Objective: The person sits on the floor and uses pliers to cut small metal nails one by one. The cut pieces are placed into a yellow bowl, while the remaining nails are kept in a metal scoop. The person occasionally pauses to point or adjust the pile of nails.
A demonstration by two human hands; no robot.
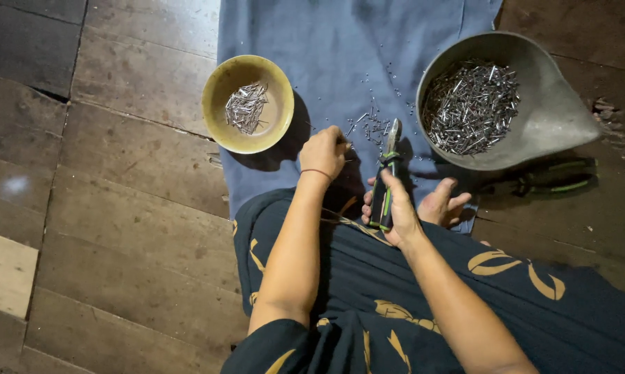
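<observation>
Green-and-black handles mark the pliers (386,181), which the right hand (394,211) clamps around, fingers wrapped over the grips and the metal nose pointing away from the body. Whether the nose is closed cannot be told.

Just left of that grip, the left hand (323,151) is curled with its fingertips pinched together on the blue cloth (340,55); what it pinches is too small to make out. A thin red band circles its wrist. Between the two hands and just beyond the plier nose lies a loose scatter of small metal pins (373,128) on the cloth, too many and too fine to count.

Further left of the grip, past the left hand, sits one round yellow bowl (219,90), half on the cloth and half on the wooden floor (118,208); it holds a small heap of the same pins. To the right of the grip stands one grey metal pan (555,111) with a spout-like lip, holding a much larger heap of pins. So there are two containers, both with pins in them.

Right of the grip, below the pan, a second pair of pliers (551,181) lies on the dark boards, well apart from the hands: two pairs in all. A bare foot (443,204) rests just beside the right hand, on the edge of the cloth.
</observation>
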